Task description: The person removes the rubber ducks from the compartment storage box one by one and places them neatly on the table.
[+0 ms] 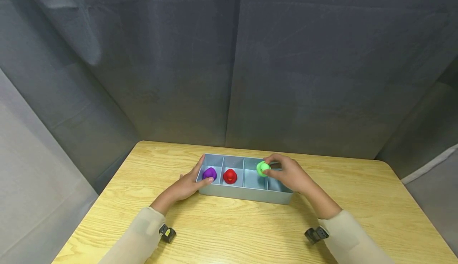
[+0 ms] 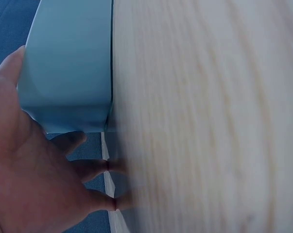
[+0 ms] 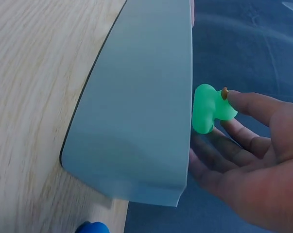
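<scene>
A grey-blue box [image 1: 247, 193] with a row of compartments stands on the table. My left hand [image 1: 186, 185] grips its left end, with the thumb over the front rim and the fingers along the end wall. In the leftmost compartment sits a purple rubber duck [image 1: 209, 173]; the one beside it holds a red rubber duck [image 1: 230, 176]. Thumb and fingers of my right hand [image 1: 289, 173] pinch a green rubber duck [image 1: 263, 168] by its head, above the third compartment. That hand partly covers the rightmost compartment. The right wrist view shows the green duck [image 3: 207, 109] just above the rim.
A blue rounded object [image 3: 93, 227] is partly visible on the table near the box's right end; the head view does not show it. The wooden table [image 1: 229, 232] runs back to a dark grey curtain [image 1: 229, 77]. Light panels [image 1: 32, 168] flank it.
</scene>
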The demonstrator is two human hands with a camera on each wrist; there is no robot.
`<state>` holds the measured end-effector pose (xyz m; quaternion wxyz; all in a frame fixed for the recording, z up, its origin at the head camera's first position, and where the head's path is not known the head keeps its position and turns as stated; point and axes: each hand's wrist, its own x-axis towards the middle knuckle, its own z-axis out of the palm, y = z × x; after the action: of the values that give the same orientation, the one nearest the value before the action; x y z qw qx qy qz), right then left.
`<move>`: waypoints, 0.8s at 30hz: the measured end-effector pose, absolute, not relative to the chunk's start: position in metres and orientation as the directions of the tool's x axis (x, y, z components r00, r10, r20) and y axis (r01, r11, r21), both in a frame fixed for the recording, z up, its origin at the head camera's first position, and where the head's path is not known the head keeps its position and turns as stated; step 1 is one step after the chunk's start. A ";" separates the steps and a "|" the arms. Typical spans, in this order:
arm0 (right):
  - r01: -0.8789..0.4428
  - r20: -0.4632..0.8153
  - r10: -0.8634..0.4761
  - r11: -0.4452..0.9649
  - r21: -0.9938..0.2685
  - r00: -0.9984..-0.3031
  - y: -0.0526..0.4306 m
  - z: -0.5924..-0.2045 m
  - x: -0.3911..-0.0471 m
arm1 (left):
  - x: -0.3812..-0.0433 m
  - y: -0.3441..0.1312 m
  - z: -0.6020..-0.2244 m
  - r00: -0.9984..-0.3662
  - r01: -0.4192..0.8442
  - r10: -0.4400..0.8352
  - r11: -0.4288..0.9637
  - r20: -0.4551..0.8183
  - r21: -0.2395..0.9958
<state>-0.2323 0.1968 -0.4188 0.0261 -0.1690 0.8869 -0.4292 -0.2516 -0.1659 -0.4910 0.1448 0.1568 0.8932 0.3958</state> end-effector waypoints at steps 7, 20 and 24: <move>-0.234 0.055 -0.328 0.538 -0.810 -0.943 0.205 -0.417 -0.230 | -0.251 -0.165 -0.490 -0.910 0.165 0.392 0.639 -0.134 0.751; -0.253 0.073 -0.352 0.500 -0.828 -0.933 0.229 -0.418 -0.228 | -0.252 -0.165 -0.491 -0.912 0.163 0.388 0.643 -0.134 0.749; -0.247 0.066 -0.352 0.498 -0.831 -0.934 0.237 -0.421 -0.227 | -0.252 -0.165 -0.491 -0.912 0.164 0.388 0.642 -0.132 0.749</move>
<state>-0.2267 0.2370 -0.4211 0.0561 -0.1733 0.8637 -0.4699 -0.2523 -0.1648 -0.4912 0.1417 0.1541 0.8949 0.3941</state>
